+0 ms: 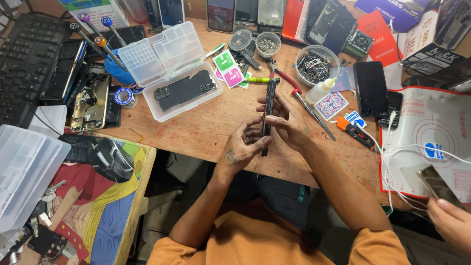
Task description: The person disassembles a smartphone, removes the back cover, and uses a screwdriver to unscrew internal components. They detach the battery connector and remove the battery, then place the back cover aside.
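Shirt: orange shirt (255, 245) at bottom edge, closest to cam; both forearms run up from it to the work.
Left hand: left hand (244, 145) over the desk's near edge, fingers curled shut round the lower end of the phone (268, 115), thumb along its side.
Right hand: right hand (289, 122) just beside it, fingers bent and pinching the phone's mid part from the right.
Phone pos: held edge-on, standing on its long side, off the wooden desk (206, 127), top end near the red pliers (289, 83).
Done so far, my read: phone is out of the parts pile and in hand; I can't tell if back or screen is already off, only the thin edge shows.
Left to do, my read: no tool in either hand, so prying or refit looks not begun. Screwdriver (355, 132) w/ orange grip lies unused to the right, glue bottle (321, 91) too.
Parts tray: clear plastic box (171, 68), lid open, dark phone back lying inside; well apart from the hands.
Spare bits: small tubs of screws (268, 45) and metal bits (314, 66) at the desk's far side, untouched.
Other phones: black phone (371, 88) face down to the right; gutted gold phone (91, 103) at left by the keyboard (29, 64).
Mat: white repair mat (431, 132) w/ red border at right, white cable across it.
Co-worker: another person's hand (451, 223) at lower right holds a separate phone; not mine.
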